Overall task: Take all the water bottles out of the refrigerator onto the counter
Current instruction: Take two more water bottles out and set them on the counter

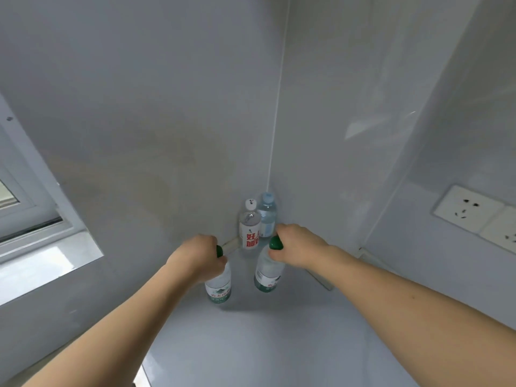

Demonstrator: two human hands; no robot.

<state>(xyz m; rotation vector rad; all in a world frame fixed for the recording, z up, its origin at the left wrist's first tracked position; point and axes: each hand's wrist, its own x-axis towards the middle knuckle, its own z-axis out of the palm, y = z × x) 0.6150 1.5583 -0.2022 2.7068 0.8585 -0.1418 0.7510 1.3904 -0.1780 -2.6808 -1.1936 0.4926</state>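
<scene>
We note the grey bench filling the lower middle of the view, running back into a corner where two pale wall panels meet along a thin vertical seam. At 9 o'clock a window frame with a bright sill cuts into the left wall; its upper part runs off the edge. At 3 o'clock a double wall socket sits on the right wall, its far plate cropped by the frame.

Both forearms reach in from 6 o'clock. The left hand has its grip curled round the neck of the left green-capped bottle; only a sliver of cap shows past the fingers. The right hand has its grip clamped likewise on the neck of the right green-capped bottle, cap protruding at its thumb side. Both bottles are upright, near each other but apart; whether their bases touch the bench we cannot tell.

At 12 o'clock from the hands, tucked into the corner, stand two more bottles side by side: a white-capped bottle with red characters on its label, and just behind it a blue-capped bottle, partly hidden. The right hand sits just beside this pair. Label print on all bottles is too small to read fully.
</scene>
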